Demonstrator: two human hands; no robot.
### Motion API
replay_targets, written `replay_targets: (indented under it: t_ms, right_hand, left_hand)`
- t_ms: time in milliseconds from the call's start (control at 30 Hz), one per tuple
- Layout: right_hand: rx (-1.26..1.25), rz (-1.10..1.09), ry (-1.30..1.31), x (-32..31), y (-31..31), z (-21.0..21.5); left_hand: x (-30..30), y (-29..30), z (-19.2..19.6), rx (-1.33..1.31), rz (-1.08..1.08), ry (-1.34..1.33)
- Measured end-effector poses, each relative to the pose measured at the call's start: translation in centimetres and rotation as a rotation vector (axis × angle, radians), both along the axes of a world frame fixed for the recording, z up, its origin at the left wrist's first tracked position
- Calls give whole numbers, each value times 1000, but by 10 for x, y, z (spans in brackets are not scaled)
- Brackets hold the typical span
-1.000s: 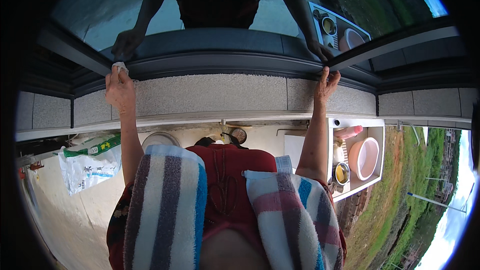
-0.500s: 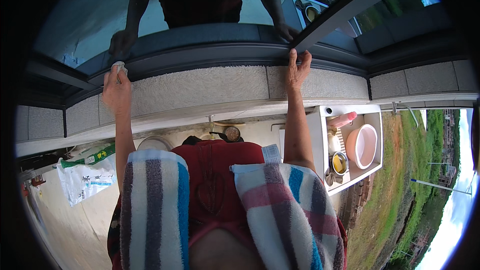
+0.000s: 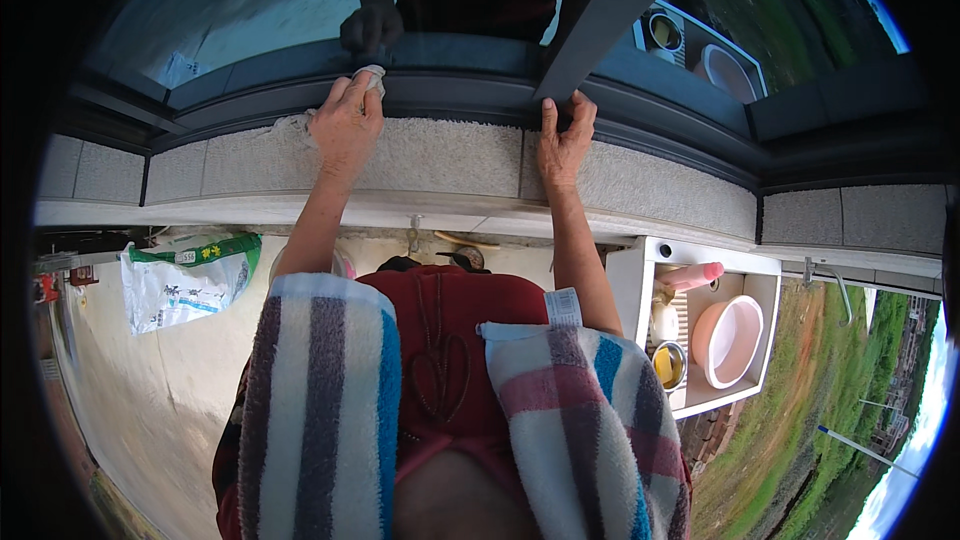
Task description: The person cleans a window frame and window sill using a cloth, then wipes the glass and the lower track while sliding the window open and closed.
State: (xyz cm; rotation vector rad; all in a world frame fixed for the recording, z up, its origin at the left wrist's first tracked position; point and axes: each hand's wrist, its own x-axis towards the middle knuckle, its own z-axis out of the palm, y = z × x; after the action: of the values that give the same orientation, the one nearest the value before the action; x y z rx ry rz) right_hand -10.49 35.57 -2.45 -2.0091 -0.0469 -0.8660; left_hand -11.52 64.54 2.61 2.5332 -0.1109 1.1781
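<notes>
A crumpled whitish cloth (image 3: 372,78) is in the closed fingers of my left hand (image 3: 345,130). That hand presses it against the lower rail of the dark window frame (image 3: 450,92); a pale bit of cloth also shows on the sill beside my wrist. My right hand (image 3: 564,145) rests at the foot of the upright frame bar (image 3: 600,30), thumb and fingers apart, gripping nothing I can see. Both wrists lie over the rough grey stone sill (image 3: 450,160). Dark window glass (image 3: 260,25) reflects my left arm and body.
Below the sill at right stands a white sink (image 3: 630,285) holding a pink basin (image 3: 728,338), a pink bottle (image 3: 692,276) and a metal pot (image 3: 668,365) with something yellow. A white-and-green bag (image 3: 185,290) lies at left. Striped towels (image 3: 325,400) drape over my shoulders.
My left hand has slid the cloth rightward along the lower frame rail, from near the left corner toward the middle. The view has shifted slightly; my right hand stays by the upright bar.
</notes>
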Motion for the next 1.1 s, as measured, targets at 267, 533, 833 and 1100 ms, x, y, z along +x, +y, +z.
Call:
replay_targets:
  t_ms: [267,533,833,1100]
  right_hand:
    - [-22,20,-19,3,-4,-2]
    - [-98,17,-28,0,-2,3]
    - [-83,-17,-6,0,-2,-2]
    - [-74,-10,-7,-2,5,5]
  left_hand:
    - [3,-106,8,46,-254,-1]
    - [2,-156,16,-332,-505,307]
    - [-17,-158,13,-166,-410,429]
    - [15,-155,11,51,-395,291]
